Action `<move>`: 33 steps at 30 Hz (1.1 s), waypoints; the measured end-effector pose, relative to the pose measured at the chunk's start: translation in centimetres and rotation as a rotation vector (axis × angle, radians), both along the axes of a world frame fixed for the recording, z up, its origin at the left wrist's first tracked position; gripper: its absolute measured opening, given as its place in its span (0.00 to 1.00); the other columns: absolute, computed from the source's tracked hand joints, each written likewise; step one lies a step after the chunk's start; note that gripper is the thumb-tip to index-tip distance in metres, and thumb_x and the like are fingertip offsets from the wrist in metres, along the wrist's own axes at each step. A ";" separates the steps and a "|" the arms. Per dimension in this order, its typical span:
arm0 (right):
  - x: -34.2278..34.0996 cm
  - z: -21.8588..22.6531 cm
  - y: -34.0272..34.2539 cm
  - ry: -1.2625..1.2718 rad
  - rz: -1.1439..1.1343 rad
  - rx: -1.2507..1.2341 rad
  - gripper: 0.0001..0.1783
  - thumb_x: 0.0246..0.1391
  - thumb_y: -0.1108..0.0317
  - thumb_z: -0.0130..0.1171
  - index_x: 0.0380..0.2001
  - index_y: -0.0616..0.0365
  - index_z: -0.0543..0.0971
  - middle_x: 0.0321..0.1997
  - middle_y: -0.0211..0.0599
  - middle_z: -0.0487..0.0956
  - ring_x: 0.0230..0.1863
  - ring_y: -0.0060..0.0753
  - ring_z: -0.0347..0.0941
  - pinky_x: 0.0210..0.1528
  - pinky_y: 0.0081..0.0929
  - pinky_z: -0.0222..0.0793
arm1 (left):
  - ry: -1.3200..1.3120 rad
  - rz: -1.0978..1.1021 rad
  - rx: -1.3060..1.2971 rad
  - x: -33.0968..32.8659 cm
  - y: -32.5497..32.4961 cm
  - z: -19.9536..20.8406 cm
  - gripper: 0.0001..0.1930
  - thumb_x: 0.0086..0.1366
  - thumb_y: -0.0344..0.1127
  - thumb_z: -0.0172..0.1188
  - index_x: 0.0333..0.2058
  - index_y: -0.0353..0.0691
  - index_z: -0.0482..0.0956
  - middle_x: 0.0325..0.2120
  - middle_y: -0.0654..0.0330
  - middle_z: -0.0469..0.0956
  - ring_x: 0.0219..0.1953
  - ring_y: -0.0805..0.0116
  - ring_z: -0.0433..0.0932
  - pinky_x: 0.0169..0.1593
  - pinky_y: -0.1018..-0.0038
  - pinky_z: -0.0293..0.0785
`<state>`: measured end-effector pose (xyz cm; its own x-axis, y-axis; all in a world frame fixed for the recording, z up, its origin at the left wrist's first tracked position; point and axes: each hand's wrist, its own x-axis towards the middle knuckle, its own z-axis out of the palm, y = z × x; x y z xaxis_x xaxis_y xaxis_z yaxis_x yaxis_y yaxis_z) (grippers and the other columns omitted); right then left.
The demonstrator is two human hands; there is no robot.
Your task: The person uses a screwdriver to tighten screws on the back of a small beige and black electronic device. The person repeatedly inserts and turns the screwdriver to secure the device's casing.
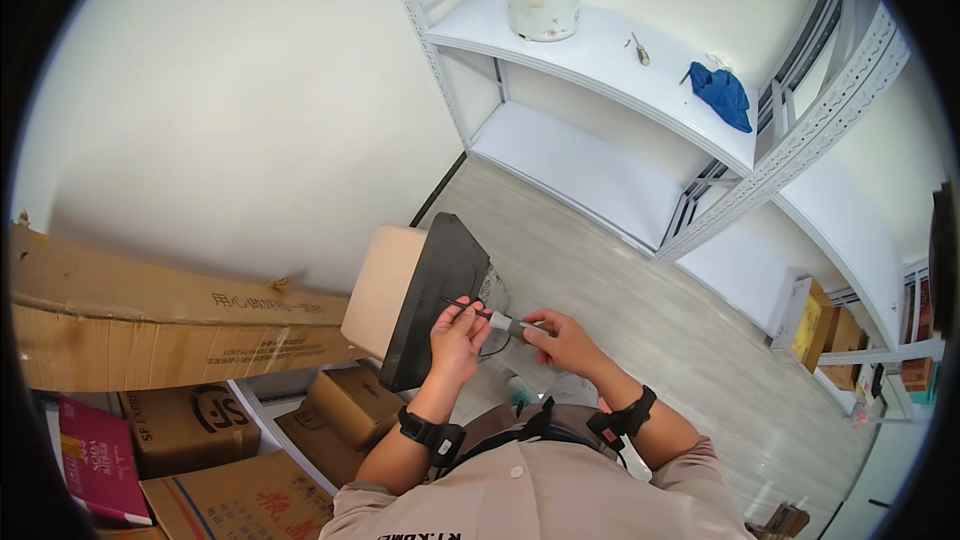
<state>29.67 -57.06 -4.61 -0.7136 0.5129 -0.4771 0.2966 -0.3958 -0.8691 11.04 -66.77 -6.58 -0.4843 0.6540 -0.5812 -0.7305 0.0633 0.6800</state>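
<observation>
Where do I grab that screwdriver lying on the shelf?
Probably by the screwdriver's thick handle, from the shelf's open front. The handle points toward that edge; the thin shaft points away. It's lying down, so pinch it from above.

- Grey handheld tool: ends partly covered by the fingers of the left hand and right hand; exact kind too small to tell.
- Dark panel: part of its right side hidden behind the left hand.
- Long cardboard box, left: far-left end lost at the dark rim.
- Printed carton, near left: cut off by the lower edge.
- Shirt, near: cut off likewise.
- Dark object, right: cut by the rim; kind unclear.
- Small bit beside blue cloth, far: too small to name.
</observation>
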 end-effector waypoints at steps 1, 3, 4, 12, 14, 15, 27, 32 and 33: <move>0.1 0.1 0.4 0.005 -0.003 -0.029 0.19 0.59 0.62 0.56 0.49 0.61 0.73 0.35 0.34 0.81 0.23 0.17 0.69 0.24 0.18 0.64 | 0.005 0.003 -0.001 0.0 0.3 -0.3 0.12 0.68 0.30 0.52 0.50 0.40 0.68 0.42 0.59 0.78 0.43 0.65 0.80 0.41 0.73 0.79; 0.3 -0.3 1.1 0.015 -0.001 -0.093 0.20 0.60 0.61 0.55 0.51 0.62 0.72 0.36 0.36 0.81 0.22 0.17 0.67 0.23 0.18 0.63 | -0.010 -0.019 -0.012 0.1 1.3 -1.1 0.12 0.68 0.30 0.52 0.49 0.41 0.68 0.42 0.60 0.77 0.42 0.68 0.80 0.42 0.73 0.78; 0.3 -1.1 1.6 0.020 -0.029 -0.061 0.20 0.60 0.61 0.55 0.51 0.62 0.72 0.35 0.36 0.81 0.21 0.17 0.67 0.22 0.17 0.62 | -0.023 -0.033 -0.012 0.2 2.0 -1.6 0.11 0.68 0.30 0.53 0.49 0.42 0.68 0.42 0.61 0.77 0.42 0.69 0.79 0.43 0.73 0.78; -0.6 -5.1 5.5 0.034 -0.090 -0.108 0.20 0.61 0.61 0.54 0.51 0.63 0.72 0.34 0.39 0.81 0.17 0.15 0.61 0.19 0.17 0.56 | 0.023 0.020 -0.112 0.2 7.3 -4.7 0.28 0.67 0.28 0.54 0.62 0.48 0.53 0.41 0.63 0.77 0.39 0.74 0.78 0.42 0.76 0.76; -1.2 -5.6 6.6 0.048 -0.065 -0.117 0.20 0.61 0.60 0.53 0.51 0.63 0.72 0.34 0.39 0.81 0.17 0.16 0.61 0.19 0.17 0.56 | 0.046 0.050 -0.138 -0.2 8.2 -5.7 0.32 0.67 0.28 0.54 0.64 0.50 0.48 0.40 0.63 0.77 0.38 0.74 0.78 0.41 0.77 0.76; -1.5 -5.9 7.3 0.057 -0.055 -0.121 0.21 0.61 0.60 0.53 0.51 0.64 0.72 0.34 0.39 0.81 0.17 0.16 0.61 0.19 0.17 0.56 | 0.055 0.070 -0.146 -0.2 8.7 -5.6 0.33 0.67 0.28 0.54 0.65 0.50 0.48 0.40 0.63 0.78 0.37 0.75 0.78 0.40 0.77 0.76; -3.0 -8.8 13.0 0.019 -0.048 -0.307 0.20 0.62 0.58 0.52 0.50 0.62 0.72 0.34 0.40 0.80 0.16 0.17 0.59 0.18 0.18 0.53 | 0.054 0.142 -0.202 -0.8 14.1 -7.6 0.35 0.66 0.26 0.55 0.66 0.45 0.46 0.37 0.62 0.79 0.29 0.79 0.74 0.38 0.75 0.77; -3.2 -10.0 14.1 0.017 -0.036 -0.358 0.19 0.62 0.59 0.52 0.49 0.63 0.73 0.34 0.39 0.81 0.15 0.16 0.60 0.18 0.18 0.55 | 0.053 0.180 -0.219 -1.0 14.5 -9.5 0.35 0.65 0.26 0.55 0.66 0.43 0.46 0.37 0.60 0.79 0.28 0.79 0.75 0.35 0.75 0.78; -3.2 -10.3 14.3 0.020 -0.033 -0.368 0.19 0.61 0.59 0.53 0.49 0.63 0.73 0.33 0.39 0.81 0.15 0.16 0.60 0.18 0.18 0.56 | 0.054 0.185 -0.225 -1.0 14.6 -9.6 0.35 0.65 0.25 0.55 0.66 0.43 0.46 0.37 0.60 0.79 0.27 0.79 0.75 0.34 0.75 0.78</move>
